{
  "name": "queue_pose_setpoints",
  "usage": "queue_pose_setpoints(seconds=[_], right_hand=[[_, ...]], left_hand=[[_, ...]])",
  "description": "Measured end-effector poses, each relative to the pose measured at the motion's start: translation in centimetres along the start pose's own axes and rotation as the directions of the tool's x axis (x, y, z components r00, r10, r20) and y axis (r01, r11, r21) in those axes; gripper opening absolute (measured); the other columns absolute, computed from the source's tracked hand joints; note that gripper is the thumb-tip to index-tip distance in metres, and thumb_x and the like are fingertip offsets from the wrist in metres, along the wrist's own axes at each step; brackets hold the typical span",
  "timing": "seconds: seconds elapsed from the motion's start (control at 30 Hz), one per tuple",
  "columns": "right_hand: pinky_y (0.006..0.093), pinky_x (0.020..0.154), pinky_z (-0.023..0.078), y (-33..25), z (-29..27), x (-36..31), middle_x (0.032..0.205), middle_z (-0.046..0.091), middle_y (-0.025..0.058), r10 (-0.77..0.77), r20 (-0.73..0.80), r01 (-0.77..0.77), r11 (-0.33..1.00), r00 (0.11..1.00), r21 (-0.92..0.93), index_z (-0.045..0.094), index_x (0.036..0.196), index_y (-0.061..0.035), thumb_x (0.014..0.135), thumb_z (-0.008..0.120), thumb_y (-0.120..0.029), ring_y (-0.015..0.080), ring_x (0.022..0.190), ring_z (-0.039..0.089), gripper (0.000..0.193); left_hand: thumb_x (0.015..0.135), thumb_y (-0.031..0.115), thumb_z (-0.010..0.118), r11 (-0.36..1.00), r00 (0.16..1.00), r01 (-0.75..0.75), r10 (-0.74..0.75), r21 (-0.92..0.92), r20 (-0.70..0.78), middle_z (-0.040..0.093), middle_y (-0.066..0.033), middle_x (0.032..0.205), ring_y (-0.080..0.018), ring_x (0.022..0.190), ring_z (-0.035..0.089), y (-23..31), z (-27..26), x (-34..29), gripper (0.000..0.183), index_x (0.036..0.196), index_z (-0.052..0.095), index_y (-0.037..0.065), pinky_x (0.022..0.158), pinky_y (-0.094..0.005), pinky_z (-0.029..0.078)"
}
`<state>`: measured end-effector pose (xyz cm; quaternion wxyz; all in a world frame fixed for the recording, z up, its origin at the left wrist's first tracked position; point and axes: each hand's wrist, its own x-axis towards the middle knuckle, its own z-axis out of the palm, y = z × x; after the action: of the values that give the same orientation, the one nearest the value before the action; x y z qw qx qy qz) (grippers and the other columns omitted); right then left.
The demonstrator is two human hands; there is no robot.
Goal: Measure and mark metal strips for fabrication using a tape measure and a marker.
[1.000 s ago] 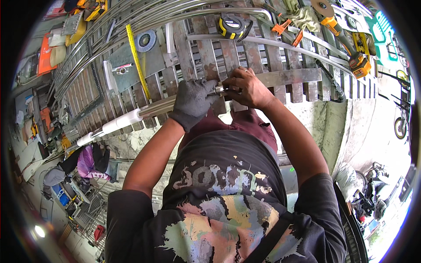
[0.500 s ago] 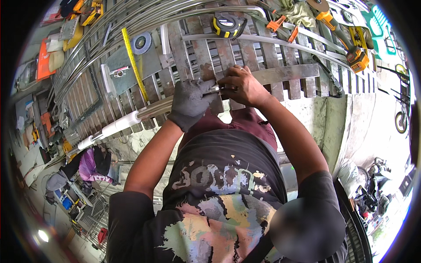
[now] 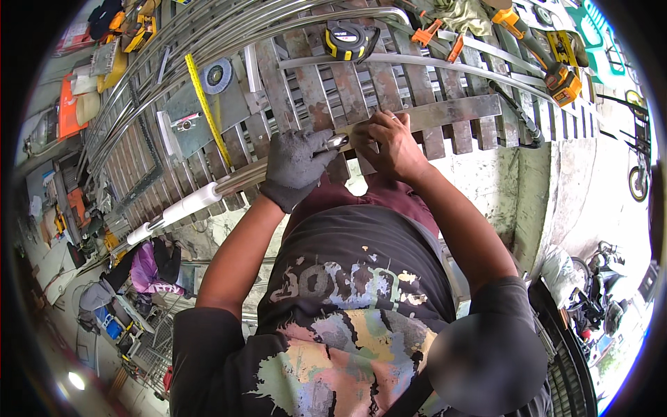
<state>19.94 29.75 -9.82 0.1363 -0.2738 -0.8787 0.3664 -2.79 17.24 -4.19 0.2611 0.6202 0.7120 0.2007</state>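
My left hand (image 3: 295, 163), in a dark grey glove, is wrapped round a shiny metal tube (image 3: 240, 182). The tube's open end pokes out past the gloved thumb, and white wrapping (image 3: 191, 203) covers part of its length to the left. Just right of that end is my bare right hand (image 3: 390, 144), a ring on one finger. Its fingers are curled and drawn together, the tips blurred; whatever they may hold is hidden. Behind the right hand a flat metal bar (image 3: 458, 111) lies across the slatted metal bench (image 3: 316, 97).
Beyond my hands lie a yellow-black tape measure (image 3: 349, 40), orange clamps (image 3: 426, 33) and a cordless angle grinder (image 3: 535, 48). Left of them are a grinding disc (image 3: 215, 75), an extended yellow tape (image 3: 206, 108) and a metal plate (image 3: 240, 104). Long bent tubes (image 3: 229, 36) cross the bench's far side.
My right hand has drawn slightly right, away from the tube's end, which now shows open. The left hand keeps its hold on the tube. The whole view has shifted a little.
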Motion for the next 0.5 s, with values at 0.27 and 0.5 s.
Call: queue_pose_setpoints(seconds=[0.27,0.5], right_hand=[[0.0460,0.109,0.048,-1.7,0.7,0.8,0.119,0.075,0.0090,-0.022,-0.015,0.023,0.997,1.000,0.078,0.078,0.136,-0.0109,0.095,0.086,-0.022,0.0300,0.118,0.069,0.044],[0.0459,0.100,0.061,-2.2,0.8,2.4,0.124,0.077,0.0157,-0.063,0.043,0.057,0.989,0.997,0.140,0.062,0.155,-0.0081,0.095,0.084,-0.012,0.0366,0.114,0.075,0.064]], left_hand=[[0.094,0.028,0.082,0.996,0.997,-0.067,0.070,0.058,-0.045,0.079,-0.0179,0.095,-0.0396,0.091,0.077,0.3,-0.3,-0.3,0.025,0.110,0.083,0.009,0.081,-0.0534,0.058],[0.092,0.031,0.083,0.992,0.992,-0.086,0.094,0.095,-0.083,0.078,-0.0170,0.091,-0.0407,0.085,0.074,-0.9,0.5,-0.4,0.023,0.103,0.081,0.011,0.077,-0.0550,0.056]])
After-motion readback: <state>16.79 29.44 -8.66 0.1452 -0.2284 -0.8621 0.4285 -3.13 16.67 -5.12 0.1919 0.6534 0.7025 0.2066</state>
